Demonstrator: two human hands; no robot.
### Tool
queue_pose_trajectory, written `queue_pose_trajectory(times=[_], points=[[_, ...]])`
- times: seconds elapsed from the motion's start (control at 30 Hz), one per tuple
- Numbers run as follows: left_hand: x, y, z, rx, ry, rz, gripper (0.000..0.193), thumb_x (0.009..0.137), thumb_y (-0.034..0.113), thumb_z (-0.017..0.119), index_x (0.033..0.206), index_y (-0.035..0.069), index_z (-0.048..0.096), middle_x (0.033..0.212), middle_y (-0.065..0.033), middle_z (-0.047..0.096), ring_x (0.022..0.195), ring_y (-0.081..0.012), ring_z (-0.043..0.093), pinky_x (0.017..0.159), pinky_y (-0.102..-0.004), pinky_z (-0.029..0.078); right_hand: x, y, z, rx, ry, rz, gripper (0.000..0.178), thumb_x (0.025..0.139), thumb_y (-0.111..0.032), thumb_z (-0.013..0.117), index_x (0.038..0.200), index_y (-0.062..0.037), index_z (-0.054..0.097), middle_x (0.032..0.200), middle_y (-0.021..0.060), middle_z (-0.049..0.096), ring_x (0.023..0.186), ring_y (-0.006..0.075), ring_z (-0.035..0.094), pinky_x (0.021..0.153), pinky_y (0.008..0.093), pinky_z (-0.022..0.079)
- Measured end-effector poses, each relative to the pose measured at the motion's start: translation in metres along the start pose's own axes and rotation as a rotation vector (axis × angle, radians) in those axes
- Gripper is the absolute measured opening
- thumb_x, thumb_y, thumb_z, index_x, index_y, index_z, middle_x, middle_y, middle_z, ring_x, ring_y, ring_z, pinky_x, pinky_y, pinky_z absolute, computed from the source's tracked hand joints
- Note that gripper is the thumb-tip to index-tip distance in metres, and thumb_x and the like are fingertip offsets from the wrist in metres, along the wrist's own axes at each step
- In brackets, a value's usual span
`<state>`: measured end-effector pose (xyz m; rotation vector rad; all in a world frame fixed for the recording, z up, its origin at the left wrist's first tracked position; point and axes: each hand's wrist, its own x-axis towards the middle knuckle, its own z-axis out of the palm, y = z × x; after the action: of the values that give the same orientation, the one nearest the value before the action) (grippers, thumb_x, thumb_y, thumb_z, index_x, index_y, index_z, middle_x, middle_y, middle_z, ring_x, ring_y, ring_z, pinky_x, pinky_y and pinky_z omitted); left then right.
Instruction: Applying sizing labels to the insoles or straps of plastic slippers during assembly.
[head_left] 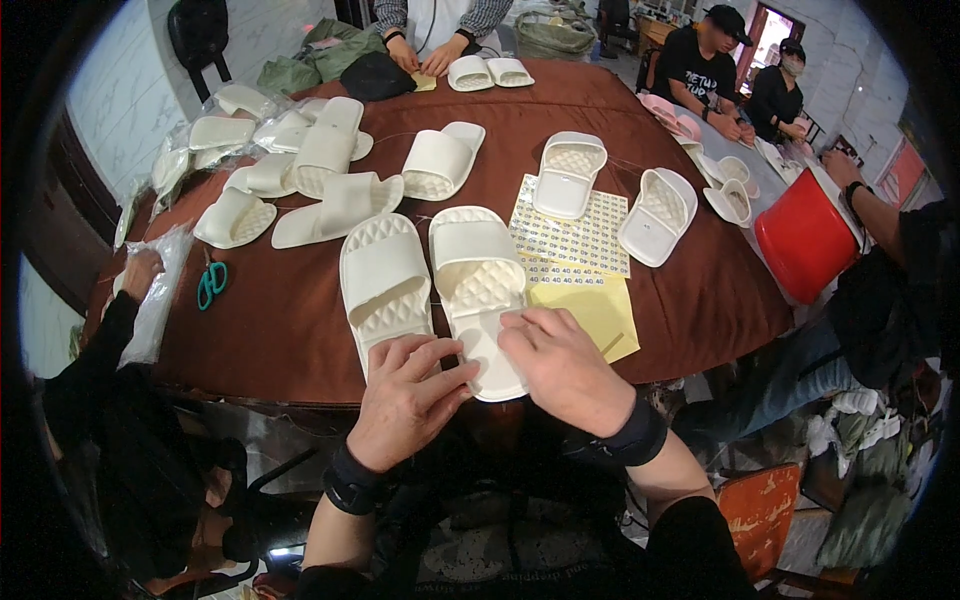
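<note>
Two cream-white slippers lie side by side before me, toes pointing away: the left slipper [385, 275] and the right slipper [478, 255], each with a wide strap and a quilted footbed. My left hand [412, 392] covers the left one's heel, its fingers bent and fingertips at the edge of the right slipper's heel. On that heel's other side, my right hand [565, 365] grips with curled fingers pressed to the sole. Whether anything small is under the fingertips is hidden. Beside the right hand lie yellow sticker sheets [575, 262] with printed rows, a slipper [568, 195] resting on them.
More white slippers [330, 205] fill the left of the brown-covered table [270, 340], some in clear bags [222, 135]. Teal-handled scissors [211, 285] lie near a co-worker's hand [142, 272]. Another slipper [657, 217] and a red bucket [808, 235] are at right. Other people work around.
</note>
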<state>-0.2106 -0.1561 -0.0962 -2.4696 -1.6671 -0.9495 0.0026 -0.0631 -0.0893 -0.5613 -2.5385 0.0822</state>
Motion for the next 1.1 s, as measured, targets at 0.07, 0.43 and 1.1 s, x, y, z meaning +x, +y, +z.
queue_pose_trajectory(times=[0.07, 0.43, 1.1], points=[[0.0, -0.001, 0.002, 0.003, 0.009, -0.004, 0.033, 0.076, 0.015, 0.077, 0.109, 0.018, 0.074, 0.118, -0.0013, 0.064, 0.11, -0.0255, 0.057, 0.095, -0.0426, 0.04, -0.003, -0.008, 0.004, -0.132, -0.045, 0.018, 0.021, 0.084, -0.008, 0.054, 0.104, -0.0006, 0.055, 0.118, 0.0167, 0.062, 0.11, 0.0291, 0.055, 0.094, 0.0398, 0.041], [-0.005, -0.001, 0.002, -0.003, 0.043, -0.015, 0.032, 0.075, 0.014, 0.077, 0.106, 0.018, 0.074, 0.117, -0.0005, 0.065, 0.108, -0.0252, 0.058, 0.095, -0.0426, 0.041, -0.003, -0.001, -0.009, 0.103, -0.047, 0.084, 0.027, 0.082, -0.004, 0.056, 0.109, -0.0008, 0.056, 0.117, 0.0139, 0.062, 0.112, 0.0302, 0.055, 0.095, 0.041, 0.043], [-0.005, -0.002, 0.002, -0.016, 0.038, -0.014, 0.034, 0.075, 0.015, 0.078, 0.109, 0.018, 0.074, 0.118, -0.0016, 0.065, 0.11, -0.0258, 0.058, 0.096, -0.0424, 0.041, 0.008, -0.002, -0.012, 0.072, 0.043, 0.004, 0.023, 0.08, 0.005, 0.055, 0.101, -0.0031, 0.06, 0.111, 0.0139, 0.063, 0.11, 0.0333, 0.056, 0.094, 0.0412, 0.043]])
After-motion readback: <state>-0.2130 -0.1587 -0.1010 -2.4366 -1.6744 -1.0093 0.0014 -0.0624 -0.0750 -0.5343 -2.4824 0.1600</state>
